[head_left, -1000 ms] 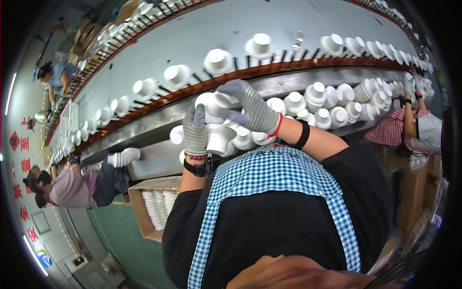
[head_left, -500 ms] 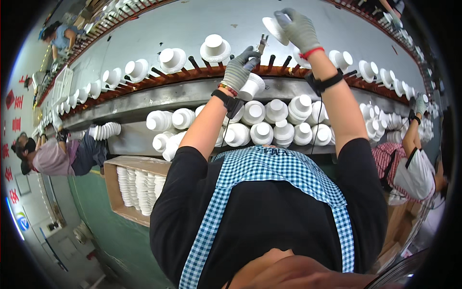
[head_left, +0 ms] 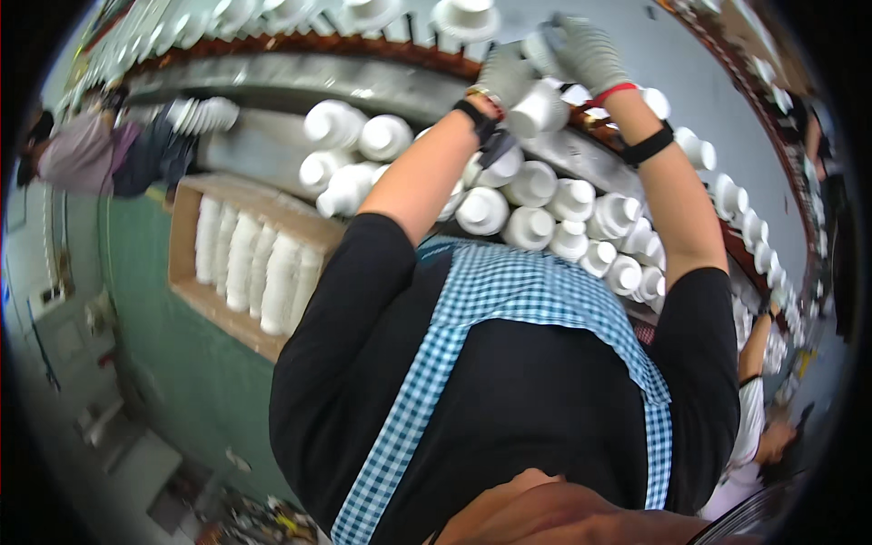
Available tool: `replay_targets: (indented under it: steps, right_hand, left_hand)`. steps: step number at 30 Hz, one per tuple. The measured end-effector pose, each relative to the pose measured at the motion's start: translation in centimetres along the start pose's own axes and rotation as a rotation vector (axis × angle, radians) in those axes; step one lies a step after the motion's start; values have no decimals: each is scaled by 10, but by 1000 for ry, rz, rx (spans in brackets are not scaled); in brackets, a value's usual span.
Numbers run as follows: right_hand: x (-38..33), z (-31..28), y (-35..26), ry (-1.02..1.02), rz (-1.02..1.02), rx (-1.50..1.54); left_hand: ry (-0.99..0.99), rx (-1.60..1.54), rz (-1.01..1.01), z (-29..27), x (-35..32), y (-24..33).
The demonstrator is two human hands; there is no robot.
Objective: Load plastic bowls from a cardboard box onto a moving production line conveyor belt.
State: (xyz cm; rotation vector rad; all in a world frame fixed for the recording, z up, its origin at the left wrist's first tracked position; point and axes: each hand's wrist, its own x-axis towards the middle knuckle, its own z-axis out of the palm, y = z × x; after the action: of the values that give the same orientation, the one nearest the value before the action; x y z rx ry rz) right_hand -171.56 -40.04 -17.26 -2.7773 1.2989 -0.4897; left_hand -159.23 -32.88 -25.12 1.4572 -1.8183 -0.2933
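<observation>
Cardboard box [head_left: 195,227] of stacked white ceramic pieces stands at the far left, just beside a seated person in a mauve top [head_left: 77,150], and both sit lower and larger in the view than half a second ago, because the head has tipped and the whole line has swung.

Rightward, the rows of unglazed white ceramic cups [head_left: 536,209] lie crowded mouth-outward on the grey metal shelf [head_left: 272,91], as they did before. Above them the brown rail of upright pegs [head_left: 363,45] carries more cups, one per peg.

Then the change that matters: the left hand [head_left: 502,74], in a grey knit glove, has come down from the rail and now closes around a single white cup [head_left: 536,109], which it holds just under the pegs and above the shelf rows. A moment ago that hand was only reaching up beside a peg. The right hand [head_left: 586,50], gloved the same with a red cuff, has dropped from its high reach and now sits just beside the left, fingers curled; whether it grips anything of its own I cannot tell, as blur hides the fingertips.

My judgement: a cup is being moved between pegs and shelf, mid-transfer.
</observation>
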Motion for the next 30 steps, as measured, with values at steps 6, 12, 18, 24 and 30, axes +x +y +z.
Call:
replay_targets:
  steps: [6, 12, 18, 24, 30]
  right_hand:
    - [21, 18, -66, 80, 30, -250]
    - [15, -6, -106, 60, -145, -210]
    - [-95, -60, -166, -225, -481, 32]
    - [-179, -96, -121, 64, -49, 334]
    - [-289, -154, -38, 387, 403, 561]
  left_hand:
    - [165, -526, -501, -37, -53, -19]
    - [161, -650, -615, -98, -99, -87]
    - [78, -1555, -909, -105, -114, -51]
    - [-489, -1716, -743, -65, -104, 81]
    - [-912, -1594, -842, -35, -84, 216]
